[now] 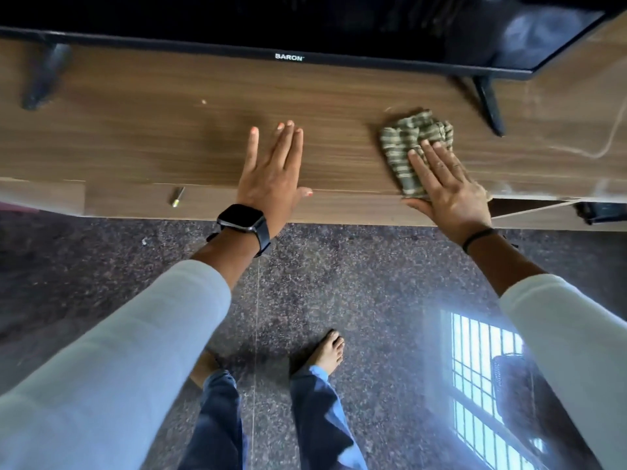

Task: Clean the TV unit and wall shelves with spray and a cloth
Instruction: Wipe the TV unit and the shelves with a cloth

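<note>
The wooden TV unit (142, 140) runs across the upper half of the view. A crumpled green striped cloth (409, 144) lies on its top, right of centre. My right hand (448, 188) presses flat on the cloth's near part, fingers spread, thumb at the unit's front edge. My left hand (271, 171), with a black watch at the wrist, rests flat and open on the bare wood left of the cloth, holding nothing. No spray bottle is in view.
A black TV (288, 25) stands at the back of the unit on two legs (44, 79) (490, 103). A thin white cable (607, 144) curls at the right. A small metal handle (178, 197) sticks out of the front panel. My bare feet stand on the speckled floor (101, 273).
</note>
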A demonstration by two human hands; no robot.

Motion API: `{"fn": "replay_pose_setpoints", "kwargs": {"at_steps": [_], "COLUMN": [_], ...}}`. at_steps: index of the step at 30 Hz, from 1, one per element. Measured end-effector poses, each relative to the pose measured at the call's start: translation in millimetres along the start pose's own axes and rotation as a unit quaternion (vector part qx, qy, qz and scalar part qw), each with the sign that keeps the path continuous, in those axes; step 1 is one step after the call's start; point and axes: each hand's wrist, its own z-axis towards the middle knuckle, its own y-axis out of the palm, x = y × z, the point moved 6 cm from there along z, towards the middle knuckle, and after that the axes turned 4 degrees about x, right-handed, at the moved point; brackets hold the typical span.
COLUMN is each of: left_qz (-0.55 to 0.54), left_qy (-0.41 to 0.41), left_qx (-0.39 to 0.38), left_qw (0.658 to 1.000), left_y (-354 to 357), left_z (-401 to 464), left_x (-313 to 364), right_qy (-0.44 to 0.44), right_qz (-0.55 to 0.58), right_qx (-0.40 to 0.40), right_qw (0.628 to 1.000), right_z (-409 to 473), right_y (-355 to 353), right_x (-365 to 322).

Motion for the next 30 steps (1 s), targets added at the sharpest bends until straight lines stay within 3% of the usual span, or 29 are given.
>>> {"fn": "replay_pose_setpoints", "kwargs": {"at_steps": [5,11,16,19,22,26,28,30], "left_qz": [0.011,-0.009,0.001,0.009,-0.006,-0.029,-0.035,-0.040], "left_qy": [-0.015,-0.052,-0.031,0.018,0.056,0.045,0.032,0.005], "left_qx": [-0.007,-0.005,-0.031,-0.048,-0.088,-0.120,-0.118,-0.113], "left_qw": [1.000,0.999,0.999,0.999,0.994,0.991,0.992,0.993], "left_y": [2.5,-0.8,-7.4,-11.3,-7.7,-6.9,-7.1,-7.1], "left_z": [0.5,-0.9,5.9,12.8,23.1,34.8,35.6,35.9], "left_x": [-7.6,-14.7,-9.3,1.1,10.5,13.8,15.1,12.4], "right_qy": [-0.058,-0.149,-0.161,-0.083,0.092,0.274,0.317,0.293], "right_qz": [0.003,0.063,0.081,0.104,0.121,0.153,0.157,0.155], "right_qx": [-0.040,-0.103,-0.121,-0.139,-0.105,-0.041,-0.043,-0.060], "right_qw": [0.998,0.981,0.976,0.981,0.983,0.949,0.934,0.942], "right_z": [14.2,79.3,78.5,64.5,32.0,18.0,27.4,49.6], "right_y": [-0.1,-5.7,-11.6,-8.7,-0.1,5.7,4.7,4.2], "right_x": [-24.6,-123.5,-111.5,-72.3,-4.7,31.0,22.0,-1.0]}}
